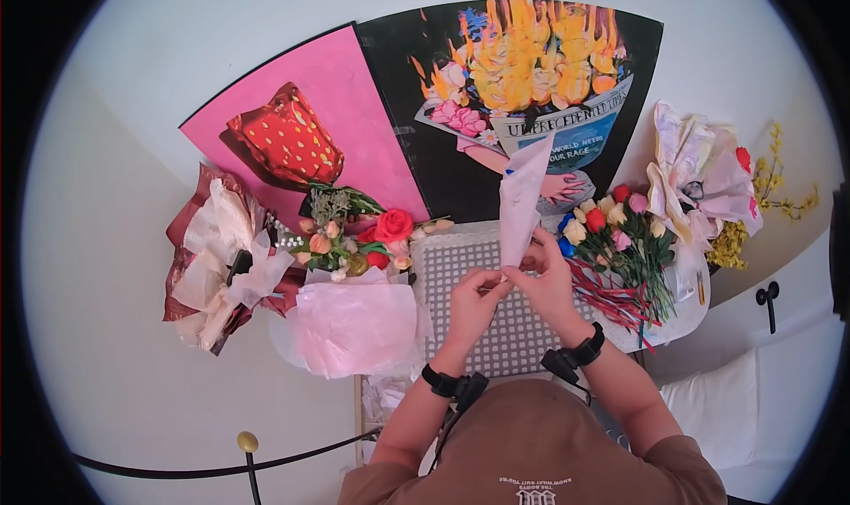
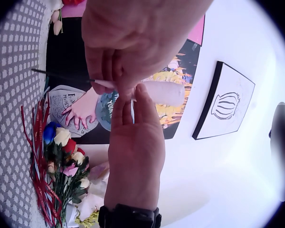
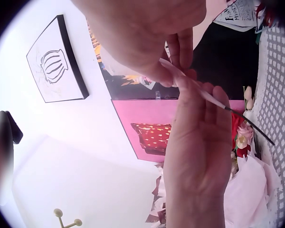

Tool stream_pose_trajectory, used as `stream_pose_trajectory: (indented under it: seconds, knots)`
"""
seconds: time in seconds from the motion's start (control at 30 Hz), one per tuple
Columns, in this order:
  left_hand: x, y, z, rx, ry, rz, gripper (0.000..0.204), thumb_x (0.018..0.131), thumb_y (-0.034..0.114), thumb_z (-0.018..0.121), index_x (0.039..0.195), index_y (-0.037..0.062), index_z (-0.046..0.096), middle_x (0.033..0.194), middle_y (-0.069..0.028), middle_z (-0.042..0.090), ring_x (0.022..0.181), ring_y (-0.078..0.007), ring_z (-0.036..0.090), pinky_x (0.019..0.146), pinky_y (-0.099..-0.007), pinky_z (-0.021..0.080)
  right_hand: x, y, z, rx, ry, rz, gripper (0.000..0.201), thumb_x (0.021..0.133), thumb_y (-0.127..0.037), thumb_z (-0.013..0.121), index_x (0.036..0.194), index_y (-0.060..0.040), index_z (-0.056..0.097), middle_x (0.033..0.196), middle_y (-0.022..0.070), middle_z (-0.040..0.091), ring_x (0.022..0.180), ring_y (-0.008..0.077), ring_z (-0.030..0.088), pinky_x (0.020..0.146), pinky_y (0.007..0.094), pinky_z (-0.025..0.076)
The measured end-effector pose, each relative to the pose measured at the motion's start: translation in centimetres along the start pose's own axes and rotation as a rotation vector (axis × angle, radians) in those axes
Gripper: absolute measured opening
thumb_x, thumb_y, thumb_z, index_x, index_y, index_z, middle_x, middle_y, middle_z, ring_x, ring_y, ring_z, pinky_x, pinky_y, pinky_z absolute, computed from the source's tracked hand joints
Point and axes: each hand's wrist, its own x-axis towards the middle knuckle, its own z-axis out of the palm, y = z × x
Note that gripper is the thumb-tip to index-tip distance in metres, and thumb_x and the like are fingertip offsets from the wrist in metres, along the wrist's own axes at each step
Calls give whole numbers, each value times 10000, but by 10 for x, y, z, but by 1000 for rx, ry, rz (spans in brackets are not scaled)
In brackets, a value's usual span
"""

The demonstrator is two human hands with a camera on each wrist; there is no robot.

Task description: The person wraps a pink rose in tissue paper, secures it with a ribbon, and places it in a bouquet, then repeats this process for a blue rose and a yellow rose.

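I see L hand [image 1: 476,300] and R hand [image 1: 549,284] w/ curled fingers, both pinching the lower end of the paper cone [image 1: 524,191] over the checked cloth [image 1: 443,270]. Prob. risk: if one pinch loosens, the paper cone may unroll, or the thin stem [image 3: 254,127] may slip out.

You have one paper cone [image 1: 524,195], one dark stem [image 2: 61,74], two wrist straps [image 1: 444,382], two crumpled paper bundles [image 1: 217,244], one left, one right, and, far, two large posters [image 1: 354,142] and one framed drawing [image 2: 228,102].
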Motion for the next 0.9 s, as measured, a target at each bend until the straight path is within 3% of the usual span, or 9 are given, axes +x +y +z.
stream_pose_trajectory:
  seconds: [0.17, 0.4, 0.5, 0.57, 0.67, 0.73, 0.8, 0.83, 0.9]
  knots:
    - [8, 2, -21, -450, -337, -331, 131, 937, 55, 655, 1025, -36, 691, 918, -47, 665, 804, -124, 628, 747, -259, 517, 5, 5, -7, 280, -101, 30, 714, 823, 42, 734, 1439, 1, 375, 1010, 107, 703, 890, 157, 682, 799, 297, 541]
    - [8, -4, -24, -433, -448, -318, 137, 952, 73, 636, 1005, -37, 697, 865, -46, 676, 780, -117, 611, 736, -261, 496, -2, 2, -18, 300, -219, 44, 655, 840, 46, 723, 1414, -1, 411, 1052, 106, 696, 965, 167, 675, 844, 297, 534]
    - [3, -19, -28, -402, -300, -250, 132, 944, 77, 649, 976, -38, 707, 834, -38, 676, 766, -107, 607, 718, -249, 485, -7, 4, -34, 295, -222, 102, 454, 887, 15, 690, 1311, -9, 528, 1108, 105, 701, 1001, 139, 661, 872, 269, 526]
    - [1, -28, -41, -197, -24, -232, 118, 915, 52, 677, 968, -45, 718, 834, -33, 672, 763, -95, 590, 695, -242, 477, -11, 24, -61, 207, -105, 102, 285, 904, -3, 675, 1184, -1, 619, 1039, 90, 722, 934, 118, 669, 822, 256, 534]
    - [-8, -56, -68, -98, 57, -146, 116, 901, 33, 689, 978, -51, 715, 837, -33, 660, 762, -92, 591, 693, -231, 476, -26, 48, -113, -116, 32, 242, 109, 911, -47, 677, 1003, 5, 704, 896, 43, 734, 813, 73, 658, 701, 240, 521]
    - [-16, -60, -75, -138, 85, -158, 108, 899, 22, 689, 968, -58, 709, 845, -37, 656, 765, -94, 592, 698, -228, 474, -41, 72, -141, -290, 49, 264, 125, 877, -92, 704, 978, -19, 715, 820, 58, 731, 743, 102, 674, 650, 262, 509]
    - [-24, -63, -76, -174, 116, -169, 99, 897, 12, 689, 958, -65, 703, 852, -40, 651, 768, -95, 594, 702, -225, 473, -54, 81, -153, -772, -48, 183, 162, 824, -111, 721, 972, -44, 719, 786, 106, 717, 712, 197, 698, 650, 314, 528]
    - [-27, -66, -76, -189, 132, -170, 89, 895, 3, 688, 945, -70, 695, 861, -45, 649, 770, -98, 594, 707, -228, 474, -59, 89, -155, -818, -58, 149, 155, 797, -113, 717, 942, -61, 711, 824, 131, 696, 749, 291, 689, 679, 373, 534]
    - [-32, -69, -74, -206, 143, -180, 79, 894, -5, 687, 932, -74, 686, 871, -49, 647, 771, -101, 595, 712, -232, 475, -64, 101, -151, -878, -17, 132, 146, 789, -110, 718, 927, -62, 707, 846, 123, 679, 779, 299, 678, 692, 392, 530]
